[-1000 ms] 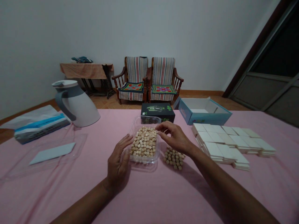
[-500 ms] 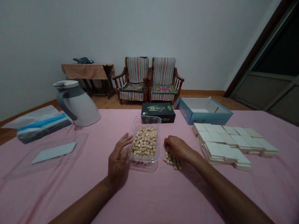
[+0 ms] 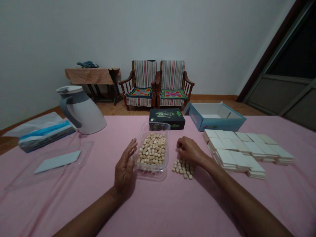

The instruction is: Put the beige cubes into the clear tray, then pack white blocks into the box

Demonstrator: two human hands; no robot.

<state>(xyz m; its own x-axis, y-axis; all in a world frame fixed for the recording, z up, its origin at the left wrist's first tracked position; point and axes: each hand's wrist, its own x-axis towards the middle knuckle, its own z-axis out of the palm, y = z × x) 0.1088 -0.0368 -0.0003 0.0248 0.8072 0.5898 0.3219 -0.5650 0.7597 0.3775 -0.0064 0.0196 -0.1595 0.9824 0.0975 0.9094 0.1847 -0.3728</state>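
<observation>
A clear plastic container [image 3: 168, 149] holds many small, rounded, pale wood-coloured pieces [image 3: 152, 149]. My left hand [image 3: 124, 169] rests against its left side, fingers stretched out and holding nothing. To the right of the container, several similar loose pieces [image 3: 183, 168] lie in a flat cluster on the pink cloth. Just above that cluster is my right hand [image 3: 189, 149], with its fingers curled and pinched together. Whatever is between those fingertips is hidden.
Stacks of thin white square tiles [image 3: 237, 148] stand on the right. Behind are a black box [image 3: 167, 118] and an open blue box [image 3: 217, 123]. At left are a white jug [image 3: 89, 115], a tissue pack [image 3: 46, 135] and a clear lid [image 3: 85, 153] with a white strip.
My right hand has lifted slightly up and away from the loose pieces, so more of them show. My left hand stays by the container, its fingers shifted slightly left.
</observation>
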